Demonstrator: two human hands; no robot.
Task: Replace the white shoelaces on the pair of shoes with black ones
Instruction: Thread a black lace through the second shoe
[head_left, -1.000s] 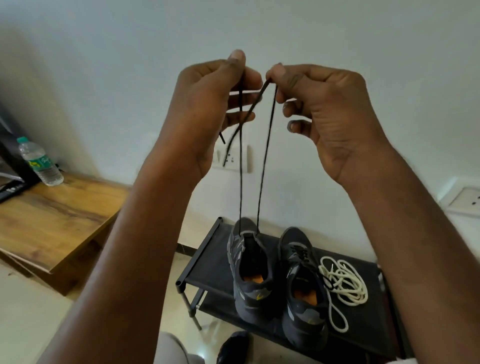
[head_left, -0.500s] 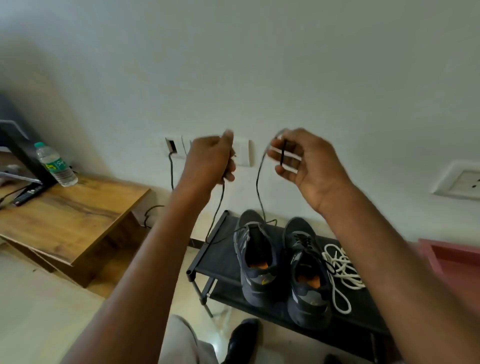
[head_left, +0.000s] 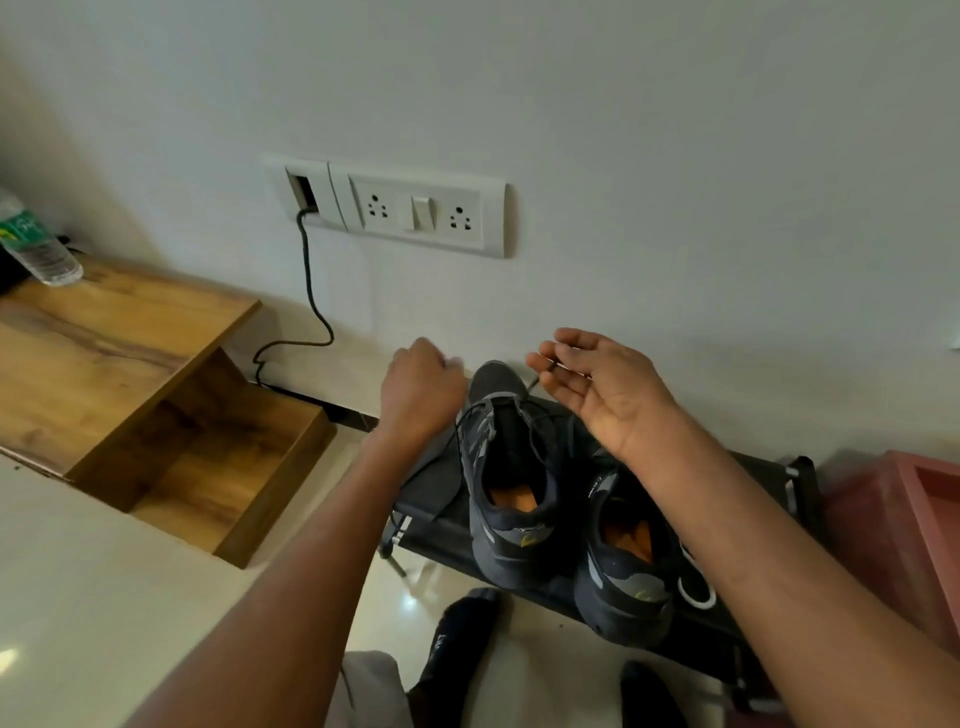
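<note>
Two dark grey shoes with orange insoles stand side by side on a low black rack (head_left: 431, 483). The left shoe (head_left: 511, 499) has a black shoelace (head_left: 531, 422) threaded near its toe, with both ends leading up to my hands. My left hand (head_left: 422, 395) is curled into a fist just left of that toe and grips one end. My right hand (head_left: 597, 387) hovers palm-up over the toe and pinches the other end between thumb and fingertips. The right shoe (head_left: 623, 566) lies under my right forearm. A bit of the white laces (head_left: 696, 592) shows beside it.
A wooden table (head_left: 119, 332) with a water bottle (head_left: 36, 249) stands to the left. A wall socket panel (head_left: 415, 208) with a hanging cable is above the rack. A pink box (head_left: 914, 525) sits at the right. My feet in dark socks are below the rack.
Both hands have dropped from head height to just above the left shoe's toe, carrying the lace ends down with them. The lace now lies slack over the shoe.
</note>
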